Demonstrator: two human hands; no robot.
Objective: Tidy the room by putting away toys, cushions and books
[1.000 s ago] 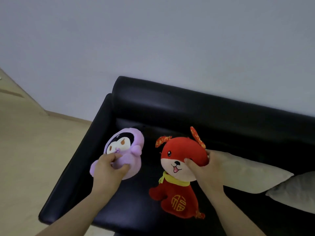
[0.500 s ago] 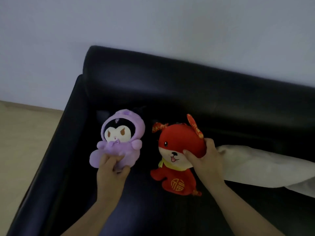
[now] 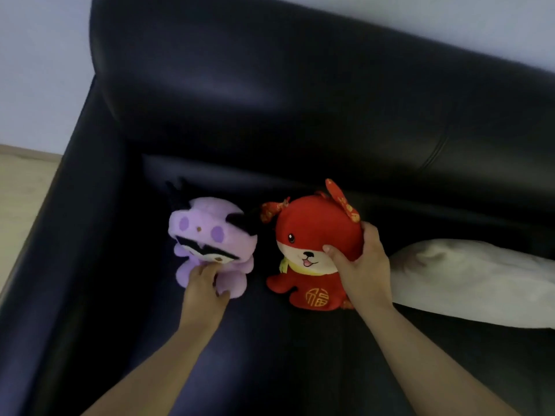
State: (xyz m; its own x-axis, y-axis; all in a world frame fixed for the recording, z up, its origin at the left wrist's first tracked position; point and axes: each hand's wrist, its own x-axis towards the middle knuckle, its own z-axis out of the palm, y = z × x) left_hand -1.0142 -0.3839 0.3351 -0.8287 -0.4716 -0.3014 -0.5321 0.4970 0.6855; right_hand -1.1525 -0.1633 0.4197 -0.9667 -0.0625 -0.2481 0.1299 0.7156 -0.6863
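Note:
A purple plush toy [image 3: 211,235] with a hooded head stands on the seat of a black sofa [image 3: 270,115], near its left corner, head tipped forward. My left hand [image 3: 204,288] grips its lower body from the front. Right beside it stands a red plush dog [image 3: 312,250] with a yellow collar and a gold character on its belly. My right hand [image 3: 365,265] grips the right side of the dog's head, thumb across its cheek. A cream cushion [image 3: 468,283] lies flat on the seat just right of the dog.
The sofa's left armrest [image 3: 78,235] runs along the left, and its tall backrest rises behind the toys. Pale wooden floor [image 3: 21,187] shows beyond the armrest. A plain white wall is behind the sofa.
Both toys have gone down and back onto the seat near the backrest. The purple toy's head has tipped forward, hiding most of its face. My view has closed in on the sofa.

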